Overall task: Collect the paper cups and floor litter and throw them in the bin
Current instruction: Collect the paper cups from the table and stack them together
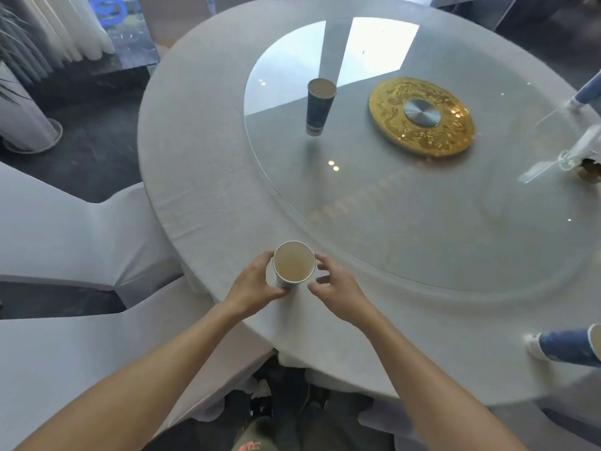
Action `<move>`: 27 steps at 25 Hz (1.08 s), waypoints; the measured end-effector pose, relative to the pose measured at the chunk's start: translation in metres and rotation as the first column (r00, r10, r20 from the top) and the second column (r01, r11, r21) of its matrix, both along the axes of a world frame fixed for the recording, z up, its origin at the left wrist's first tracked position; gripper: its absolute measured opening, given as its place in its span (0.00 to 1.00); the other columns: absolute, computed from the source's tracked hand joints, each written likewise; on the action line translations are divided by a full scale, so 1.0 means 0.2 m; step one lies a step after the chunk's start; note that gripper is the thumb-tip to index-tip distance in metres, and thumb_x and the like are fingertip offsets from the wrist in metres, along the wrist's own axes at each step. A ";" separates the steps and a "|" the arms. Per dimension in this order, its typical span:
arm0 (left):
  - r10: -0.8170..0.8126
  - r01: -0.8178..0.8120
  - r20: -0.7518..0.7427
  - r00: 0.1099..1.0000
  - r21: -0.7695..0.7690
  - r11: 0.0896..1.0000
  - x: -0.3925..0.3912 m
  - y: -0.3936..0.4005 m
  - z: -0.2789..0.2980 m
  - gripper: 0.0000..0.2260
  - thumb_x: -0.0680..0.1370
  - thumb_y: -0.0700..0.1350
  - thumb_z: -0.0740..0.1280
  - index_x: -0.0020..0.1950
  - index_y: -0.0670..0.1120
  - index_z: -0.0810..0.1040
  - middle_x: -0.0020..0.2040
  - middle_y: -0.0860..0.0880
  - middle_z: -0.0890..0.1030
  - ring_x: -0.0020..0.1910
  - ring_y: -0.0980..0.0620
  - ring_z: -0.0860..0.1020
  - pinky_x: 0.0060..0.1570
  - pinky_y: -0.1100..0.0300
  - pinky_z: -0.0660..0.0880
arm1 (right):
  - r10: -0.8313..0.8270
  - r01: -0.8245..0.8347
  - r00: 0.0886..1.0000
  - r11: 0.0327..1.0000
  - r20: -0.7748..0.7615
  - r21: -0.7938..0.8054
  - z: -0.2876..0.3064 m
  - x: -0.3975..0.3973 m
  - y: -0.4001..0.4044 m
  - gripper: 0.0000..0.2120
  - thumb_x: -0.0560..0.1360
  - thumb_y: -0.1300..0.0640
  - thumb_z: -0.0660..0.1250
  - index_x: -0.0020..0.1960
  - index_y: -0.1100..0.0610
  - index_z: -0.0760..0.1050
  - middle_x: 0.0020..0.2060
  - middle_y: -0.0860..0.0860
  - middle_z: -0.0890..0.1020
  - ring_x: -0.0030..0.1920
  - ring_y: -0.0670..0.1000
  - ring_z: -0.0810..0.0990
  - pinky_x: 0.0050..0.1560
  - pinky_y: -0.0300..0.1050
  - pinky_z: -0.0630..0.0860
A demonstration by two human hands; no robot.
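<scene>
A paper cup (pixel 293 265) with a pale inside stands near the table's front edge. My left hand (pixel 252 286) wraps around its left side and base. Just to its right, my right hand (pixel 338 291) hovers with fingers spread, apparently not touching it. A second blue paper cup (pixel 320 107) stands upright on the glass turntable (pixel 406 206), well beyond my hands. A third blue cup (pixel 567 348) lies on its side at the table's right edge. White litter (pixel 260 388) shows on the dark floor under the table by my feet.
The round table (pixel 195 157) has a grey cloth and a gold disc (pixel 421 117) at its centre. White-covered chairs (pixel 65 229) stand close on the left. A tipped glass item (pixel 575 154) and another cup (pixel 587 92) sit at the far right. No bin is in view.
</scene>
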State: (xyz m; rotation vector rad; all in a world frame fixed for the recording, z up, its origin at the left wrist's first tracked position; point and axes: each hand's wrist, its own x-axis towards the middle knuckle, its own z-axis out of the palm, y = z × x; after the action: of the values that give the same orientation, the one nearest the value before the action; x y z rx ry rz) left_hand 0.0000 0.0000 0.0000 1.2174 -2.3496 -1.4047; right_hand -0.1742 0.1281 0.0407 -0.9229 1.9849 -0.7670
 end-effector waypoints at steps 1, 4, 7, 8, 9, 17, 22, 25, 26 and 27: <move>0.009 -0.008 -0.030 1.000 0.028 1.000 -0.02 -0.01 -0.02 0.35 0.70 0.54 0.81 0.74 0.55 0.71 0.68 0.55 0.80 0.69 0.52 0.77 0.64 0.54 0.75 | -0.005 0.006 0.998 1.000 0.061 -0.021 -0.01 -0.01 -0.03 0.29 0.77 0.57 0.70 0.76 0.45 0.68 0.66 0.50 0.77 0.54 0.49 0.84 0.47 0.43 0.78; 0.062 -0.055 -0.058 0.996 0.116 0.992 -0.05 -0.02 0.00 0.32 0.69 0.53 0.83 0.68 0.58 0.72 0.63 0.61 0.82 0.66 0.61 0.78 0.62 0.63 0.75 | -0.002 0.019 0.972 0.997 0.234 -0.072 0.01 -0.07 -0.08 0.25 0.74 0.59 0.73 0.69 0.45 0.74 0.59 0.46 0.83 0.48 0.44 0.87 0.45 0.43 0.80; 0.144 -0.131 -0.086 0.986 0.134 0.982 -0.11 -0.02 0.04 0.31 0.67 0.54 0.84 0.64 0.60 0.71 0.60 0.67 0.82 0.64 0.70 0.77 0.58 0.74 0.73 | 0.006 0.016 0.942 0.998 0.335 -0.063 0.04 -0.18 -0.14 0.21 0.73 0.57 0.72 0.64 0.43 0.77 0.55 0.45 0.85 0.50 0.48 0.86 0.50 0.46 0.82; 0.161 -0.148 -0.093 0.983 0.134 0.980 -0.12 -0.02 0.06 0.32 0.66 0.54 0.84 0.64 0.60 0.72 0.60 0.67 0.82 0.63 0.70 0.77 0.56 0.76 0.73 | -0.007 0.029 0.935 0.998 0.355 -0.055 0.06 -0.21 -0.16 0.19 0.74 0.57 0.72 0.64 0.45 0.78 0.55 0.48 0.85 0.51 0.51 0.86 0.51 0.47 0.83; 0.184 -0.171 -0.104 0.977 0.124 0.977 -0.15 -0.02 0.08 0.32 0.66 0.55 0.84 0.64 0.60 0.72 0.60 0.67 0.81 0.63 0.70 0.78 0.55 0.77 0.72 | -0.012 0.033 0.933 0.998 0.361 -0.053 0.06 -0.26 -0.19 0.17 0.75 0.57 0.71 0.64 0.47 0.79 0.55 0.51 0.85 0.50 0.52 0.85 0.51 0.47 0.83; 0.265 -0.251 -0.212 0.941 0.092 0.964 -0.40 -0.09 0.12 0.34 0.64 0.52 0.83 0.68 0.56 0.74 0.62 0.58 0.81 0.61 0.59 0.80 0.58 0.64 0.77 | 0.014 0.013 0.958 0.995 0.285 -0.094 0.11 -0.48 -0.44 0.08 0.78 0.57 0.69 0.55 0.48 0.82 0.49 0.51 0.86 0.40 0.48 0.85 0.47 0.46 0.85; 0.284 -0.261 -0.237 0.929 0.122 0.958 -0.57 -0.31 0.11 0.35 0.65 0.51 0.85 0.68 0.60 0.73 0.61 0.62 0.82 0.60 0.63 0.80 0.54 0.67 0.78 | -0.045 0.068 0.967 0.994 0.251 -0.083 0.10 -0.64 -0.66 0.11 0.78 0.59 0.68 0.56 0.48 0.84 0.49 0.49 0.86 0.43 0.47 0.85 0.42 0.40 0.82; 0.317 -0.294 -0.269 0.910 0.121 0.948 -0.67 -0.48 0.11 0.34 0.66 0.49 0.85 0.68 0.59 0.76 0.60 0.59 0.83 0.59 0.57 0.82 0.56 0.55 0.81 | -0.081 0.099 0.969 0.993 0.235 -0.066 0.10 -0.73 -0.86 0.10 0.78 0.59 0.68 0.55 0.50 0.85 0.47 0.49 0.87 0.41 0.46 0.85 0.40 0.39 0.80; 0.335 -0.311 -0.275 0.901 0.128 0.942 -0.70 -0.54 0.11 0.32 0.66 0.50 0.85 0.67 0.59 0.76 0.59 0.59 0.84 0.58 0.57 0.82 0.56 0.54 0.81 | -0.084 0.100 0.967 0.993 0.242 -0.056 0.10 -0.77 -0.93 0.08 0.78 0.58 0.68 0.53 0.51 0.85 0.45 0.49 0.87 0.40 0.46 0.85 0.40 0.40 0.81; 0.358 -0.331 -0.283 0.890 0.139 0.933 -0.73 -0.59 0.10 0.31 0.65 0.51 0.85 0.65 0.60 0.77 0.58 0.59 0.84 0.57 0.58 0.82 0.55 0.55 0.82 | -0.081 0.098 0.964 0.994 0.254 -0.056 0.11 -0.82 -1.02 0.06 0.79 0.56 0.69 0.51 0.52 0.85 0.43 0.49 0.88 0.39 0.47 0.85 0.40 0.42 0.82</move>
State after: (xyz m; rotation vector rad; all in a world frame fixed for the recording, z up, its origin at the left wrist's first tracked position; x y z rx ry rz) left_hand -0.1461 -0.1185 0.0203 1.2585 -1.7805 -1.4586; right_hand -0.3375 -0.0751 0.0630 -0.7383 1.7957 -0.9589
